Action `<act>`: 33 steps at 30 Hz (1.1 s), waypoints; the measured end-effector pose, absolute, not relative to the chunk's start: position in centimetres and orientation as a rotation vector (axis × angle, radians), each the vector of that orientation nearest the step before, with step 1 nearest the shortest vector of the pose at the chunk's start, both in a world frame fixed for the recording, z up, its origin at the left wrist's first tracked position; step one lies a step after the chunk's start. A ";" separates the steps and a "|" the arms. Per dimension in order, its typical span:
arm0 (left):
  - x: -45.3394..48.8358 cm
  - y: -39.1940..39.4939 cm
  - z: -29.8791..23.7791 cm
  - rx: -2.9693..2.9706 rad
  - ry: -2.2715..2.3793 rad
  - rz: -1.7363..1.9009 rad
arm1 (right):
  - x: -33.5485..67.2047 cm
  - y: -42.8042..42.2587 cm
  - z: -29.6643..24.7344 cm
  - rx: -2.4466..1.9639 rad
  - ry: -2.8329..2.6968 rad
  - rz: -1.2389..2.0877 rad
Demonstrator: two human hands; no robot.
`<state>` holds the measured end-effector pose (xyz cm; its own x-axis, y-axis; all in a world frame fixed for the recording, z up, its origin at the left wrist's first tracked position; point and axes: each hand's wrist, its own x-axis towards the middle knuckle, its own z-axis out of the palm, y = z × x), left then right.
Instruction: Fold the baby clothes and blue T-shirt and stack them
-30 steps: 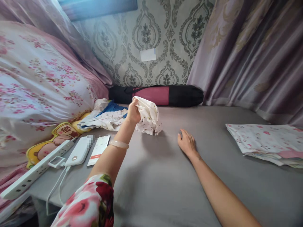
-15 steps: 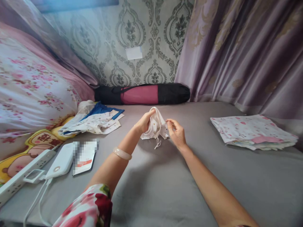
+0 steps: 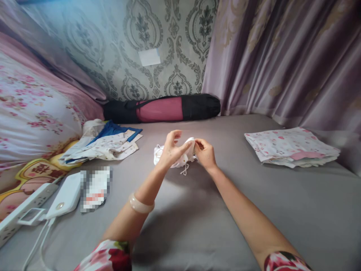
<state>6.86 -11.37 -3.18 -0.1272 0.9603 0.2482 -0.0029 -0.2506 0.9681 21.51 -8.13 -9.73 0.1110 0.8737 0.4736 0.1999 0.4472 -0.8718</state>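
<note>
Left hand point(image 3: 172, 148) pinches the small white garment point(image 3: 189, 146) between thumb and forefinger, its other fingers lifted and loosely spread. Facing it, the right hand point(image 3: 205, 154) is curled, with the fingertips closed on the same piece of cloth, so the two hands meet just above the grey mattress point(image 3: 197, 226), about the middle of the view. The garment is bunched up, dotted with a faint print, and part of it bulges out behind the left hand. A thin drawstring point(image 3: 184, 171) hangs from it towards the mattress. A pale bangle point(image 3: 141, 205) sits on the left wrist.

To the right, well apart from the hands, lies a neat stack of folded floral cloth point(image 3: 290, 146). To the left, a loose pile of clothes point(image 3: 104, 143) in white and blue rests against a floral quilt point(image 3: 34, 109). Nearer the person on that side are a phone point(image 3: 94, 184), a white power bank point(image 3: 66, 195) and a white power strip point(image 3: 19, 210). A black and pink roll bag point(image 3: 162, 109) lies along the patterned wall, beside a mauve curtain point(image 3: 282, 56).
</note>
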 end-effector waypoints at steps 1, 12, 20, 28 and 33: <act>7.1 -12.6 -3.2 1.359 1.191 1.542 | 21.5 -8.0 -9.7 -1.034 -1.374 0.670; 6.5 -17.2 -10.5 2.177 1.292 0.586 | 23.0 -6.5 -9.0 -1.110 -1.111 0.652; 5.2 -11.6 -10.5 2.338 1.473 1.145 | 27.2 -5.6 -7.0 -1.155 -0.899 0.726; 8.0 -7.3 -10.9 2.236 1.382 1.036 | 29.8 -6.7 -5.0 -1.232 -0.791 0.876; 10.2 -6.6 -11.1 2.265 1.361 0.980 | 30.7 -6.9 -4.5 -1.273 -0.806 0.831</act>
